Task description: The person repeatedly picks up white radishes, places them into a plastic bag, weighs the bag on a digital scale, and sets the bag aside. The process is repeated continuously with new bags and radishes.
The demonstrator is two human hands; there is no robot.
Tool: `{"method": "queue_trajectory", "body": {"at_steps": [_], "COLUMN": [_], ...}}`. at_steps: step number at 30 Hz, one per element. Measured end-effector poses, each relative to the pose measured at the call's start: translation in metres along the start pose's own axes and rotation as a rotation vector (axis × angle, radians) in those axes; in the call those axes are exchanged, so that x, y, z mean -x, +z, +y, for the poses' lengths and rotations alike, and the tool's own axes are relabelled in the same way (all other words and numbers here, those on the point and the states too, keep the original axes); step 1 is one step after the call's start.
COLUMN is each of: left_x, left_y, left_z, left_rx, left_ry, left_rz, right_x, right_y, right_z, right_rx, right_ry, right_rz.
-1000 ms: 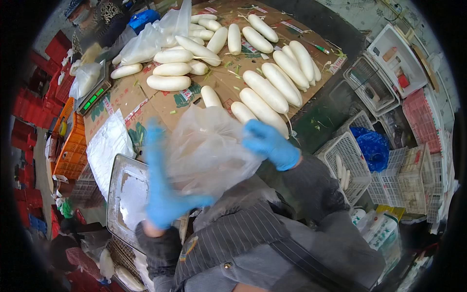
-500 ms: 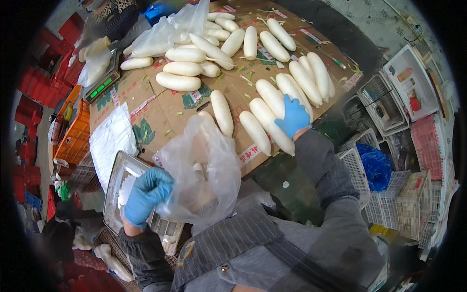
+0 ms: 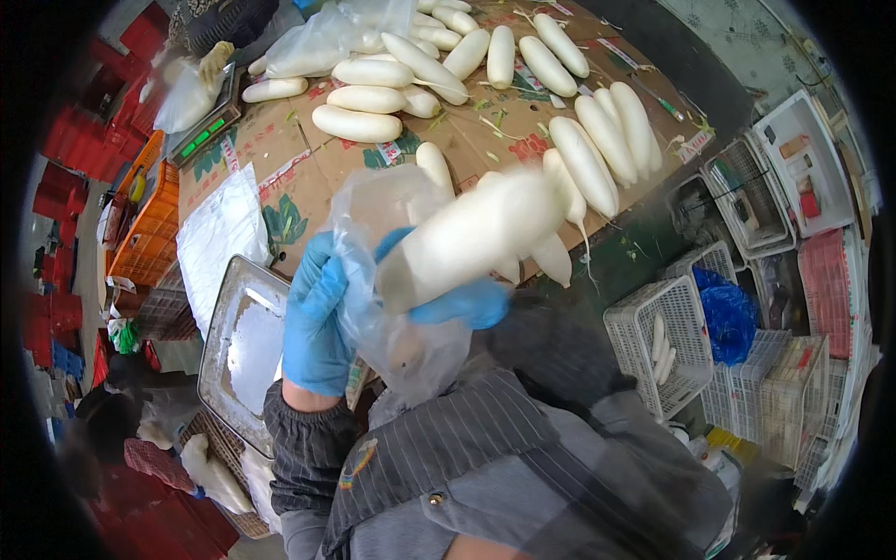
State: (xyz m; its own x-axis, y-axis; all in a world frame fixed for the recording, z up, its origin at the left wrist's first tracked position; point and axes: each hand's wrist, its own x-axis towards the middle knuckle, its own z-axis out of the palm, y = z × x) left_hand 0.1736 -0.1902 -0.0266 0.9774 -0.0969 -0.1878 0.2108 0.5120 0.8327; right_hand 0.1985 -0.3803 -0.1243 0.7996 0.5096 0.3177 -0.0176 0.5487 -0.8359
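Note:
My left hand (image 3: pixel 315 322), in a blue glove, is closed on the rim of a translucent plastic bag (image 3: pixel 425 359). A large white radish (image 3: pixel 481 233), smeared by motion, lies across my gloved right hand (image 3: pixel 467 304), which grips it from beneath with its fingers partly hidden. The radish's near end is at the bag's mouth. Just beyond, more white radishes (image 3: pixel 583 166) lie side by side along the right edge of the cardboard-covered table (image 3: pixel 280 140). A second group of radishes (image 3: pixel 364 98) is heaped at the far middle, partly under a plastic bag (image 3: pixel 317 42).
A scale with a green display (image 3: pixel 201 135) stands at the far left, near another person's gloved hand (image 3: pixel 217 58). A metal tray (image 3: pixel 245 327) sits left of my left hand. White plastic crates (image 3: pixel 658 308) and a foam box (image 3: pixel 807 159) stand on the right. An orange crate (image 3: pixel 145 224) is at left.
My right hand has picked up a radish from the table's right edge and brought it left to the bag. My left hand has moved slightly right and up with the bag.

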Motion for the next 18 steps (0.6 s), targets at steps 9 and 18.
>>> {"method": "queue_trajectory", "body": {"at_steps": [9, 18], "left_x": [0.035, 0.042], "left_y": [-0.048, -0.025], "left_z": [0.046, 0.053], "left_rx": [0.522, -0.280], "left_ry": [0.135, 0.178], "left_rz": [-0.379, -0.040], "right_x": [-0.006, 0.099], "right_y": [-0.023, -0.107], "right_z": [0.020, -0.037], "right_rx": [1.424, 1.629], "right_ry": [0.361, 0.724], "right_rz": [-0.231, 0.530]}}
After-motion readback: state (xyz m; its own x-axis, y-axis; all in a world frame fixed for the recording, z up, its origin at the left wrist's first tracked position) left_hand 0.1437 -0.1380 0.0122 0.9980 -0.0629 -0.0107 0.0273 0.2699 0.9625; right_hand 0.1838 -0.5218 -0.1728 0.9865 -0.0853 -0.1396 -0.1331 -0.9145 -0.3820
